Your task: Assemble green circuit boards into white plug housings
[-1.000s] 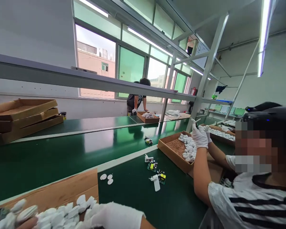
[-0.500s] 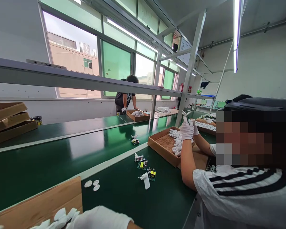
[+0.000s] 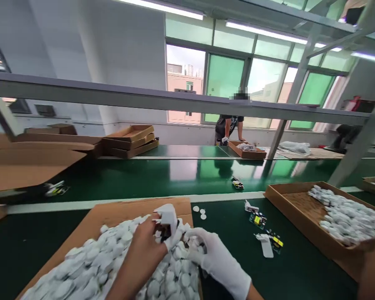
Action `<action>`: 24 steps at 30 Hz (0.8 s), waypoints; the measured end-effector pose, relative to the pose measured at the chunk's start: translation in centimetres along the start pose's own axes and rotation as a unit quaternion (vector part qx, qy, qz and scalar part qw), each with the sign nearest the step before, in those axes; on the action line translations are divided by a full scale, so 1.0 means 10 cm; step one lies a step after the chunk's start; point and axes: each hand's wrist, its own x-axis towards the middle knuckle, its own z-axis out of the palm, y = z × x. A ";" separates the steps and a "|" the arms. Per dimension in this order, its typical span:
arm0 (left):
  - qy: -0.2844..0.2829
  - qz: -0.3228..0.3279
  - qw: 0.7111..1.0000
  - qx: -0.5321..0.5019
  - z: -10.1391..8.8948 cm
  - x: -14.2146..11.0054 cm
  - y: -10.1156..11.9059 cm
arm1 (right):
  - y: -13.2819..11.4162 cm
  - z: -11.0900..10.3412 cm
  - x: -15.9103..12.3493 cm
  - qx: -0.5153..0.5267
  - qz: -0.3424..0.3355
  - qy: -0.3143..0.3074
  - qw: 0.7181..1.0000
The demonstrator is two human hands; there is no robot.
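Our left hand (image 3: 145, 246), bare, comes up from the lower edge with the wrist bent inward, its fingers pinching a white plastic housing (image 3: 168, 216) held just above the heap of white caps (image 3: 112, 262). That heap fills the cardboard tray (image 3: 121, 210) under and to the left of this hand. Just right of it, our right hand (image 3: 206, 254), in a white glove, lies low on the heap, fingers curled toward the housing and touching the loose caps; we cannot tell whether it grips one.

To do this well, we judge it best to keep the housing steady in the left pinch, opening turned toward the gloved hand, and bring a single cap to it rather than a clump.

Further right of the gloved hand, on the green desk (image 3: 300, 266), lie three small white discs (image 3: 200, 212), then circuit boards (image 3: 258, 218) and a white plug part (image 3: 265, 246), with a second tray (image 3: 287, 204) of white parts beyond.
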 end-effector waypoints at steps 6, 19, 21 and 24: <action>-0.002 -0.005 0.996 0.092 0.02 -0.01 0.14 | 0.17 0.03 0.08 0.139 -0.001 0.077 0.987; -0.123 0.021 0.969 0.213 0.05 -0.08 0.09 | -0.10 -0.19 -0.03 0.326 0.033 0.212 0.921; -0.129 0.029 0.964 0.230 0.04 -0.08 0.10 | -0.02 -0.18 -0.10 0.310 -0.023 0.155 0.938; -0.167 0.056 0.966 0.189 0.02 -0.10 0.15 | 0.09 -0.16 -0.18 0.283 -0.115 0.026 0.952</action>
